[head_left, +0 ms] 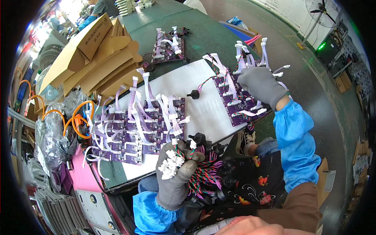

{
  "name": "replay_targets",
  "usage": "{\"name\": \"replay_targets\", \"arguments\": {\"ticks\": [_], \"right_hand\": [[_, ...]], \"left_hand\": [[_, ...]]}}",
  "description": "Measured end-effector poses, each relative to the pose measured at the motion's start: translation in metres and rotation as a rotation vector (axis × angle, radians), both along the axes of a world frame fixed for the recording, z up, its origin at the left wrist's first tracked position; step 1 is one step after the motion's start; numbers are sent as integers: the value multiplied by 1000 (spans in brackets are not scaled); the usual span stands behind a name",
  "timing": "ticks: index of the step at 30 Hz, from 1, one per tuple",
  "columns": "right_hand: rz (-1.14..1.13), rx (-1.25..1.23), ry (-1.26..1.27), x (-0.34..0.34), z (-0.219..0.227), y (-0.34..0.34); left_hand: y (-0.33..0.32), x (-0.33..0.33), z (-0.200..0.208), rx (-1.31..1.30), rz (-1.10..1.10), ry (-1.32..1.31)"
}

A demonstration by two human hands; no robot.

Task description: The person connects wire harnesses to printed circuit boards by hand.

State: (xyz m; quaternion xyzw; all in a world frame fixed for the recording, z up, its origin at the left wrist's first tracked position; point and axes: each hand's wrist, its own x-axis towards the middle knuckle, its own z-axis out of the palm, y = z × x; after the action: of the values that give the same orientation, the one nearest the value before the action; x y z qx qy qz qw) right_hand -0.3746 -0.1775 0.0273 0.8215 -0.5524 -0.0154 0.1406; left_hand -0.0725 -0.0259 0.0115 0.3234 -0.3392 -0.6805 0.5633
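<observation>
The left hand (176, 178), in a grey glove, is closed around a bundle of cables (205, 172); their white connectors (170, 164) cluster at the fingers, while the twisted red, green and black wires spread to the right, toward black plugs (229, 181) over the dark apron (256, 186). The right hand (262, 85), likewise gloved, is at the right-hand boards (232, 103), fingers curled down among their white ribbons (230, 84); whether it grips anything cannot be told, as the glove hides the fingertips. These purple boards rest on the white sheet (199, 113) near its right edge. One black plug (193, 94) lies on the sheet, its twisted wire running to them. The left-hand boards (133, 148) stand grouped across the sheet's left part, their ribbons upright or looping. A further board (168, 56) sits on the green table (199, 25), beside folded cartons (98, 47).
</observation>
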Motion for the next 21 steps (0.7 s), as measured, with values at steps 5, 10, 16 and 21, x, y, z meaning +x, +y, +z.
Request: {"name": "replay_targets", "arguments": {"ticks": [5, 10, 16, 21], "right_hand": [[0, 92, -65, 4, 1, -5], [43, 42, -128, 1, -7, -5], [153, -280, -288, 29, 38, 28], [368, 213, -899, 92, 59, 75]], "left_hand": [[2, -2, 8, 13, 48, 69], [-4, 1, 5, -16, -21, -14], [-9, 0, 1, 22, -23, 173], [-10, 0, -2, -9, -22, 218]]}}
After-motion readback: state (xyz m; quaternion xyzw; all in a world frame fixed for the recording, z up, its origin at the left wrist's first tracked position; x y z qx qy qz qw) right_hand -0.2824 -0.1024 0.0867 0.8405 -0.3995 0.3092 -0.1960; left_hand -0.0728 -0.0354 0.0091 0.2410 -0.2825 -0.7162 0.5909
